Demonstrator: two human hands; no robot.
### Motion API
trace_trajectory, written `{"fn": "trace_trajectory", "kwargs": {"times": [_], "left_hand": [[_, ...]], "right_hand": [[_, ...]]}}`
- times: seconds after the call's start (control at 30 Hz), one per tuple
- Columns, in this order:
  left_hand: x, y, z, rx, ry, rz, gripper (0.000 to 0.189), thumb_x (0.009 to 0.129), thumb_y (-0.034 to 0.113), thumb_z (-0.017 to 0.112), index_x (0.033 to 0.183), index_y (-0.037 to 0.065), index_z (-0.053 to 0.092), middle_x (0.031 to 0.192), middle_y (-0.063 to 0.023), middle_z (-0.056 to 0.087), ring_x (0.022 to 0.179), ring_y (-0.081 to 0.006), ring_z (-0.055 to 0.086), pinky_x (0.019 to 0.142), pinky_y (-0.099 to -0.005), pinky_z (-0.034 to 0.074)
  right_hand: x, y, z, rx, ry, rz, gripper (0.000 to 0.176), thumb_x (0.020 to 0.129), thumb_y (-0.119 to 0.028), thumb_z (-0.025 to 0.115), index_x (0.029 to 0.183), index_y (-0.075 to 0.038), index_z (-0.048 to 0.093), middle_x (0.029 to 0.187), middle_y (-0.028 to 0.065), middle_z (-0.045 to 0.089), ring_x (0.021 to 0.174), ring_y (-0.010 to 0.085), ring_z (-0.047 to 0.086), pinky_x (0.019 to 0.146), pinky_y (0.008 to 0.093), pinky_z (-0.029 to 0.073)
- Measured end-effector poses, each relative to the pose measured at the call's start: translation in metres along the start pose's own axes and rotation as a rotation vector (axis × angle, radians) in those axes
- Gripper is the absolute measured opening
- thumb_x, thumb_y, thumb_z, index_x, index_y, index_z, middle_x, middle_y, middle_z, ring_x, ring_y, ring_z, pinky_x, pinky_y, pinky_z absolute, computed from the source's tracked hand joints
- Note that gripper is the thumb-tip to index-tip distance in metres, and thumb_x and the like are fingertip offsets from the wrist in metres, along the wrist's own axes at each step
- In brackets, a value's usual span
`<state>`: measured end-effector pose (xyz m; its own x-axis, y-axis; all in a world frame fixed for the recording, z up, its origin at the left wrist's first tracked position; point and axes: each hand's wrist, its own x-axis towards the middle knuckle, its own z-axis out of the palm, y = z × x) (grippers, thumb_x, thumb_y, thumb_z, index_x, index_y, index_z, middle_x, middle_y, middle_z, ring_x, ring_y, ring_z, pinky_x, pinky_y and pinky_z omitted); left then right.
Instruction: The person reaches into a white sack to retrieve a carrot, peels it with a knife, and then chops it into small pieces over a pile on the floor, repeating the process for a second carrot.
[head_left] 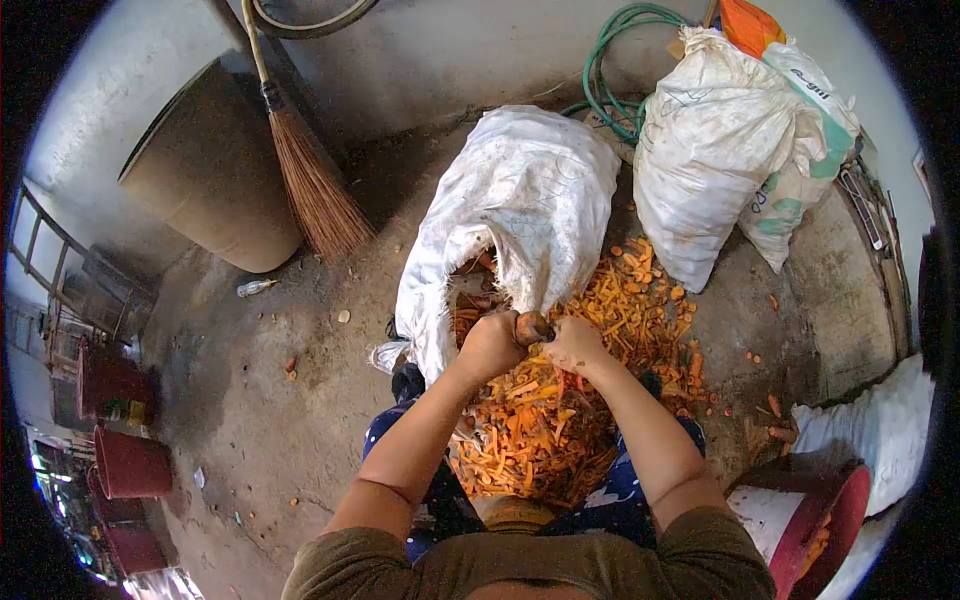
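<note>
Got a brownish root (533, 328) gripped in the left hand (490, 347) — right hand (578, 347) curled closed just beside it, can't tell around what. Seeing orange pieces (540, 425) heaped below both hands — plus a white sack (540, 165) just beyond.

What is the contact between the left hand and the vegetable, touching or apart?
Touching. The head view shows the left hand closed around one end of the vegetable, with no gap between them.
</note>
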<state>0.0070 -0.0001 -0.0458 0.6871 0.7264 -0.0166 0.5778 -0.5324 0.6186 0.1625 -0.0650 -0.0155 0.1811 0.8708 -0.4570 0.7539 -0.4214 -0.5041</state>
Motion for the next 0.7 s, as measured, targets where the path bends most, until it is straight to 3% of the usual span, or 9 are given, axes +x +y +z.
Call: {"fn": "trace_trajectory", "kwargs": {"times": [0.07, 0.13, 0.27, 0.47, 0.53, 0.57, 0.6, 0.67, 0.7], "left_hand": [[-0.010, 0.026, -0.020, -0.033, -0.043, -0.020, 0.035, 0.063, 0.016, 0.069, 0.093, 0.004, 0.057, 0.082, -0.0178, 0.060, 0.079, -0.0339, 0.058, 0.068, -0.0365, 0.046], [-0.021, 0.032, -0.022, -0.195, -0.109, 0.030, 0.035, 0.062, 0.020, 0.070, 0.091, 0.004, 0.056, 0.083, -0.0175, 0.060, 0.080, -0.0339, 0.058, 0.067, -0.0368, 0.046], [-0.015, 0.000, -0.021, -0.086, 0.023, -0.020, 0.035, 0.060, 0.019, 0.071, 0.087, 0.003, 0.057, 0.082, -0.0167, 0.061, 0.080, -0.0338, 0.058, 0.069, -0.0384, 0.046], [-0.006, -0.011, -0.008, 0.028, -0.177, -0.126, 0.052, 0.064, 0.009, 0.062, 0.113, 0.005, 0.042, 0.098, -0.0244, 0.053, 0.093, -0.0391, 0.052, 0.076, -0.0420, 0.044], [-0.008, 0.003, -0.017, 0.106, -0.146, -0.019, 0.051, 0.065, 0.007, 0.061, 0.112, 0.006, 0.043, 0.100, -0.0242, 0.051, 0.092, -0.0413, 0.051, 0.079, -0.0444, 0.043], [-0.005, 0.000, -0.016, 0.136, -0.143, 0.066, 0.053, 0.065, 0.005, 0.061, 0.115, 0.007, 0.042, 0.105, -0.0229, 0.050, 0.089, -0.0403, 0.053, 0.080, -0.0435, 0.043], [-0.006, 0.004, -0.018, 0.135, -0.141, 0.066, 0.053, 0.065, 0.005, 0.061, 0.115, 0.007, 0.042, 0.105, -0.0229, 0.050, 0.089, -0.0403, 0.053, 0.080, -0.0435, 0.043], [-0.008, 0.016, -0.021, 0.289, 0.231, -0.040, 0.060, 0.062, 0.008, 0.065, 0.117, 0.005, 0.043, 0.103, -0.0231, 0.049, 0.095, -0.0363, 0.050, 0.086, -0.0426, 0.039], [0.001, 0.002, -0.011, 0.224, 0.401, -0.134, 0.061, 0.067, 0.016, 0.068, 0.120, 0.004, 0.040, 0.105, -0.0200, 0.049, 0.098, -0.0322, 0.050, 0.089, -0.0454, 0.036]], "right_hand": [[0.020, 0.020, 0.010, -0.012, 0.042, -0.017, 0.033, 0.065, -0.025, 0.062, 0.070, 0.007, 0.056, 0.068, 0.0214, 0.056, 0.066, 0.0314, 0.058, 0.060, 0.0378, 0.047], [0.063, 0.070, 0.024, 0.374, 0.118, 0.156, 0.029, 0.070, -0.021, 0.061, 0.071, 0.007, 0.056, 0.071, 0.0197, 0.057, 0.064, 0.0287, 0.057, 0.057, 0.0350, 0.046], [0.063, 0.083, 0.006, 0.233, -0.074, 0.234, 0.031, 0.073, -0.019, 0.062, 0.083, 0.010, 0.055, 0.071, 0.0174, 0.058, 0.068, 0.0251, 0.059, 0.059, 0.0333, 0.048], [0.018, 0.029, 0.004, 0.877, -0.272, -0.147, 0.040, 0.076, -0.036, 0.063, 0.091, -0.001, 0.053, 0.049, 0.0047, 0.042, 0.042, 0.0156, 0.047, 0.045, 0.0344, 0.043], [0.010, 0.012, 0.000, 0.625, -0.330, 0.140, 0.056, 0.076, -0.041, 0.063, 0.109, 0.001, 0.046, 0.061, 0.0051, 0.048, 0.062, 0.0171, 0.053, 0.063, 0.0342, 0.046], [0.045, 0.037, 0.026, 0.409, -0.296, -0.169, 0.066, 0.075, -0.043, 0.062, 0.118, 0.003, 0.040, 0.080, 0.0082, 0.053, 0.082, 0.0176, 0.052, 0.076, 0.0349, 0.043], [0.041, 0.032, 0.025, 0.407, -0.296, -0.169, 0.066, 0.075, -0.043, 0.062, 0.118, 0.003, 0.040, 0.080, 0.0082, 0.053, 0.082, 0.0176, 0.052, 0.076, 0.0349, 0.043], [0.026, 0.018, 0.019, 0.391, 0.005, 0.014, 0.059, 0.076, -0.043, 0.062, 0.110, 0.003, 0.046, 0.092, 0.0101, 0.053, 0.088, 0.0178, 0.051, 0.078, 0.0347, 0.041], [0.051, 0.043, 0.035, 0.571, -0.018, -0.107, 0.057, 0.076, -0.041, 0.062, 0.109, 0.003, 0.046, 0.104, 0.0119, 0.050, 0.098, 0.0202, 0.048, 0.084, 0.0350, 0.038]]}}
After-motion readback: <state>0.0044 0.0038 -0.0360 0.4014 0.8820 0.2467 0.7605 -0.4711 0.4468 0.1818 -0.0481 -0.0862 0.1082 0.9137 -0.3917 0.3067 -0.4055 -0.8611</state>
